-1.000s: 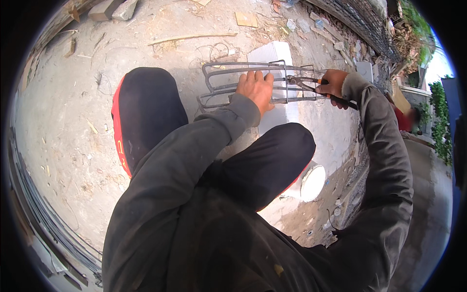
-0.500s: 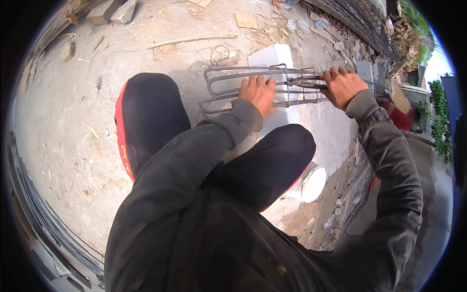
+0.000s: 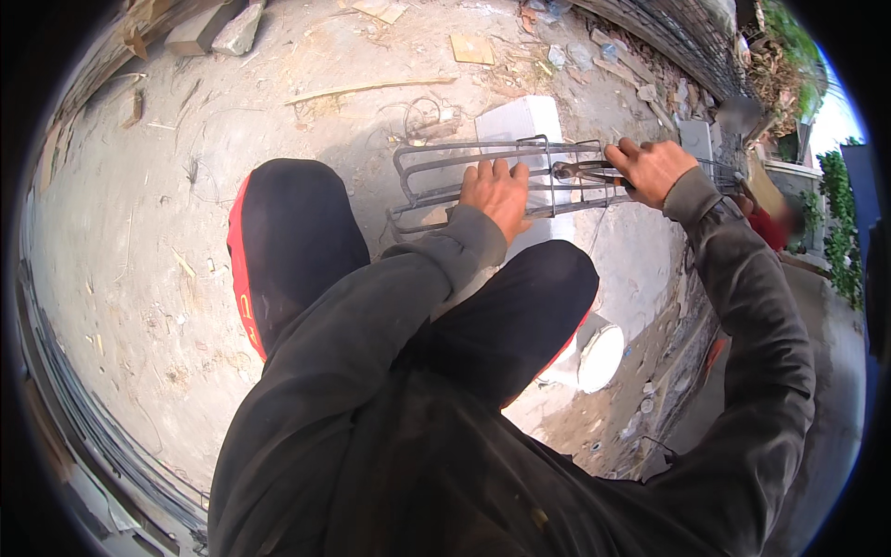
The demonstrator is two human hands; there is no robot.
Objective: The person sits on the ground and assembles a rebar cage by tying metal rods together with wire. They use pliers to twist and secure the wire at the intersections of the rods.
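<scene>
A cage of steel reinforcing bars with bent stirrups (image 3: 551, 193) stretches rightward in front of my knees. My left hand (image 3: 497, 197) is wrapped over its bars, left of the middle stirrup. In my right hand (image 3: 654, 169) are long-handled pincers (image 3: 587, 169), pointing left. Their jaws are at that stirrup, near an upper bar; whether they grip wire there is too small to tell. The cage passes over a white block (image 3: 520, 119). My right fingers hide the handle ends.
A white bucket (image 3: 599, 357) lies by my right knee. Wood scraps, such as a thin strip (image 3: 371, 87), and loose wire litter the dusty ground. A mesh roll (image 3: 668, 46) lies far right. Another person in a red top (image 3: 767, 228) is at the right, beyond my forearm.
The pincers have turned so that their handles slope down toward the right. My right hand has shifted slightly left and down. My left hand stays on the bars.
</scene>
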